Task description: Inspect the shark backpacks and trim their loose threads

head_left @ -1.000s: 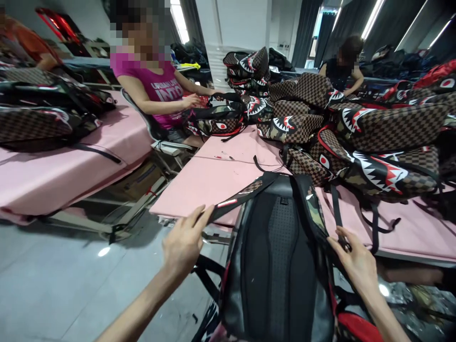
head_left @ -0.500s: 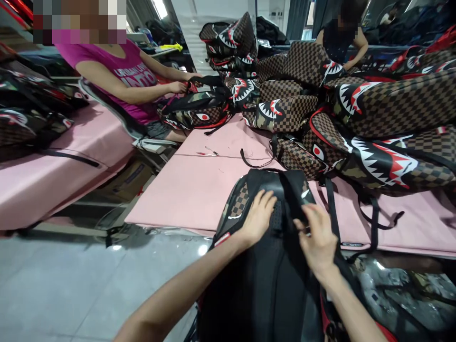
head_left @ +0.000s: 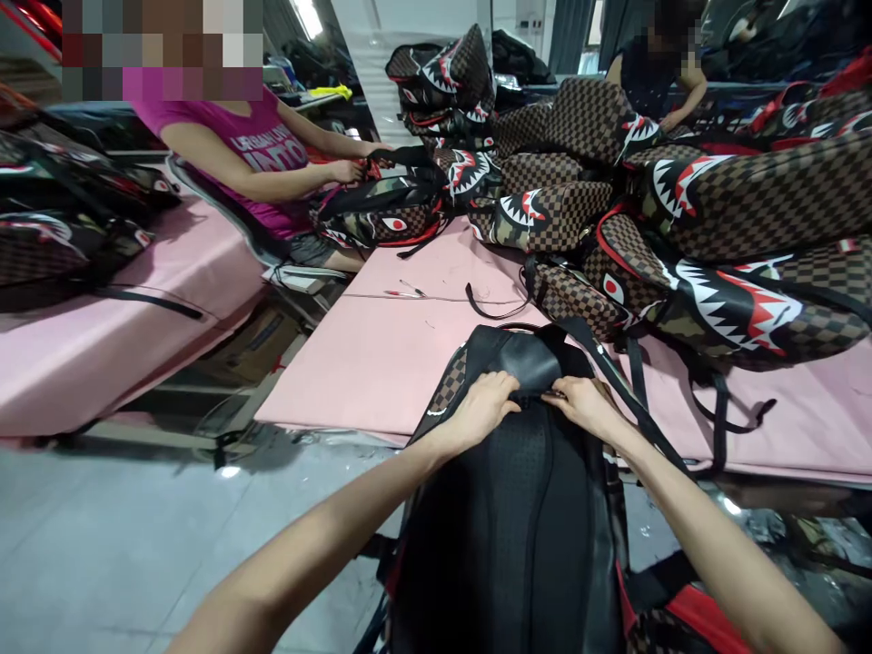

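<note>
At lower center, the left hand (head_left: 482, 409) and right hand (head_left: 582, 405) pinch the backpack's (head_left: 500, 545) top panel (head_left: 526, 363); contents hidden.

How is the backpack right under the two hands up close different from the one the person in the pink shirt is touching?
The near backpack mostly shows its plain black back; the far backpack shows camouflage and a red eye. The near backpack looks big because it's closer; the far backpack looks much smaller. Both have black parts.
</note>
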Tool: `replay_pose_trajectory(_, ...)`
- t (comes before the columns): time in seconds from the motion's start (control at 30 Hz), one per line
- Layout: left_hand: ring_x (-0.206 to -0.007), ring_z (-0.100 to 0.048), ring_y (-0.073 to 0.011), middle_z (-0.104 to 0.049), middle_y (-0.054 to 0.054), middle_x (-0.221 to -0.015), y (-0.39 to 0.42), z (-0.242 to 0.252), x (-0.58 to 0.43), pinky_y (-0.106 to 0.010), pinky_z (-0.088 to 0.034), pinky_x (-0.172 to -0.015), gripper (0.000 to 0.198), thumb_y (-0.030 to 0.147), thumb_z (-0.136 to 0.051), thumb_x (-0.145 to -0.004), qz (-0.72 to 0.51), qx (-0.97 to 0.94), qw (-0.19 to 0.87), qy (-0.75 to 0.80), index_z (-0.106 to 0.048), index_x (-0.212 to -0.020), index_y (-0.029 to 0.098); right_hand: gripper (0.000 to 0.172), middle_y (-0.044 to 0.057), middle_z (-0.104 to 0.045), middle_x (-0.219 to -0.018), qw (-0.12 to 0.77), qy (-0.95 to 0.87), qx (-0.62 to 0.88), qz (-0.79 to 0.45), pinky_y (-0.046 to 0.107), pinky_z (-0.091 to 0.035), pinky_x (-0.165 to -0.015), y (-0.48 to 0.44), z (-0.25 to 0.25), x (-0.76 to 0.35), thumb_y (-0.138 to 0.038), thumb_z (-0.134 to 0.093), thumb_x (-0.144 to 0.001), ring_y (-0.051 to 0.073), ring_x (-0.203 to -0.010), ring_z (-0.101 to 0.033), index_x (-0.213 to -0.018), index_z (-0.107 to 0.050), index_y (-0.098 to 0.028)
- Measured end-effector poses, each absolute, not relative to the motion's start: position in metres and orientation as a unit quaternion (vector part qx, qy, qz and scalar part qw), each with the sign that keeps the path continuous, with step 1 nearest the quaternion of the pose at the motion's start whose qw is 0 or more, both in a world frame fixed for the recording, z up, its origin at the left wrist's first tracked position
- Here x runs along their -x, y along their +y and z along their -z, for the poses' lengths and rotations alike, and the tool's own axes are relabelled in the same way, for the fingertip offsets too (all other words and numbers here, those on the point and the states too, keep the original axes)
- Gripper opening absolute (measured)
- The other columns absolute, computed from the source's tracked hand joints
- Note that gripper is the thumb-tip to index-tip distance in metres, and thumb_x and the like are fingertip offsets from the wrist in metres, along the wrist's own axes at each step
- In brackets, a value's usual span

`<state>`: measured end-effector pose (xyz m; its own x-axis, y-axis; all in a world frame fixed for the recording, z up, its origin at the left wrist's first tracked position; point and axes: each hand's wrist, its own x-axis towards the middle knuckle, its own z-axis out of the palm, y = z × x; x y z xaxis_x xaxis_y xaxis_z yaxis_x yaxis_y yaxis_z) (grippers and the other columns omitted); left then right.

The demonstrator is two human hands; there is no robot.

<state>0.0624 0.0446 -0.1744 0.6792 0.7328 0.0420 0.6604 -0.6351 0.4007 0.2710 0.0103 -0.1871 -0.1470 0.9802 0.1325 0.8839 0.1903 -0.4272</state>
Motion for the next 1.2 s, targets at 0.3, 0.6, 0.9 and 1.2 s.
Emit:
replay_pose_trajectory(0.3,-0.053,-0.053,-0.0157,-0.044,0.001,-0.042,0.100,0.171,-0.093,-0.024,-0.035,-0.053,0.034,0.028,-0.076,-0.062,0.002,-0.841,0.271,0.468,-0.051,-0.044,0.013,0.020,0.002,-0.058,-0.067,0.110,-0.861,0.497,0.004,0.027,-0.025,-0.050,-0.052,0.170,-0.229,-0.022,-0.049,-0.087,0.012,-0.053,-0.053,-0.070,-0.056,-0.016)
replay_pose_trajectory(0.6,-0.049,-0.044,-0.0094,-0.050,0.002,-0.056,0.046,0.201,-0.058,-0.022,-0.033,-0.051,0.024,0.014,-0.039,-0.087,-0.104,-0.833,0.279,0.466,-0.051,-0.066,0.014,0.016,0.000,-0.058,-0.075,0.167,-0.829,0.532,-0.042,0.023,-0.038,-0.061,-0.083,0.215,-0.243,-0.011,-0.045,-0.087,0.012,-0.065,-0.058,-0.084,-0.058,-0.019)
replay_pose_trajectory(0.9,-0.090,-0.056,-0.0157,-0.063,-0.005,-0.091,-0.040,0.247,-0.015,-0.032,-0.045,-0.085,0.016,0.018,-0.045,-0.089,-0.230,-0.852,0.269,0.385,-0.060,-0.084,0.018,0.058,0.004,-0.063,-0.109,0.143,-0.819,0.552,-0.064,0.030,-0.047,-0.073,-0.121,0.251,-0.249,0.003,-0.033,-0.080,0.017,-0.083,-0.061,-0.129,-0.048,-0.023)
replay_pose_trajectory(1.2,-0.091,-0.059,-0.0159,-0.064,-0.007,-0.092,-0.046,0.269,-0.009,-0.035,-0.051,-0.081,0.015,0.008,-0.052,-0.085,-0.396,-0.858,0.169,0.279,-0.061,-0.094,0.016,0.029,0.006,-0.066,-0.101,0.121,-0.782,0.593,-0.150,0.026,-0.050,-0.068,-0.085,0.212,-0.237,-0.026,-0.053,-0.086,0.019,-0.080,-0.065,-0.113,-0.061,-0.021)
